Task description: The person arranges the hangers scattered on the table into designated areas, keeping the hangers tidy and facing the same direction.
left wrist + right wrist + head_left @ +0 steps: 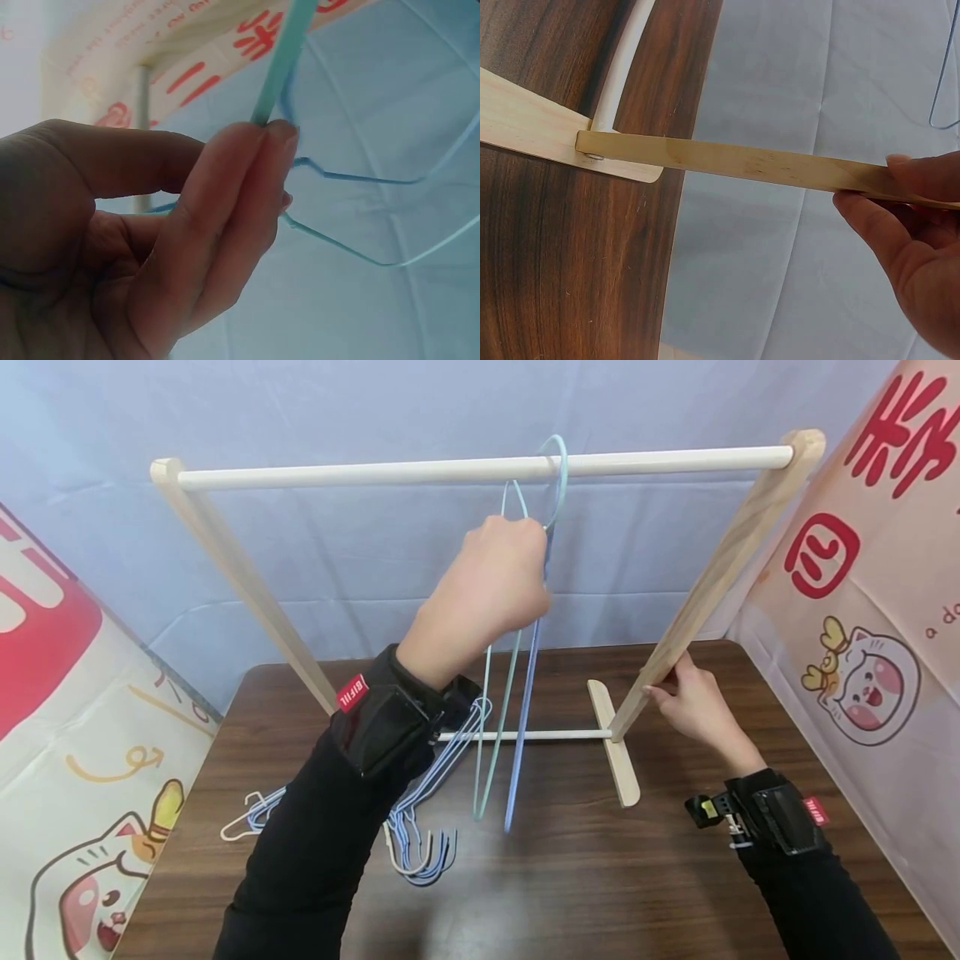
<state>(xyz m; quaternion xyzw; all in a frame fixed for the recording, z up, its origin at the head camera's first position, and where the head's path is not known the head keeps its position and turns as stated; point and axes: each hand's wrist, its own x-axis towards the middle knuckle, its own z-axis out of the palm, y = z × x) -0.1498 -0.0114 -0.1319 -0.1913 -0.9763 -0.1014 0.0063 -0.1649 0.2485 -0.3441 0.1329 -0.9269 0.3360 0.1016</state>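
Observation:
My left hand [498,572] is up near the top rail of a small wooden clothes rack [420,471]. Its fingers pinch a mint-green clothes hanger [281,71] by the neck, below the hook that curves over the rail. A blue hanger [522,727] hangs right beside the green one; its hook is mostly hidden behind my hand in the head view. Low on the rack's right side, my right hand [697,706] holds the slanted wooden post [757,166] between thumb and fingers.
On the dark wooden table [540,893] lies a pile of blue and white hangers [420,810]. Smaller hangers [258,810] sit left of it, partly behind my left sleeve. A wooden foot [622,772] supports the right post. A pale cloth backdrop stands behind.

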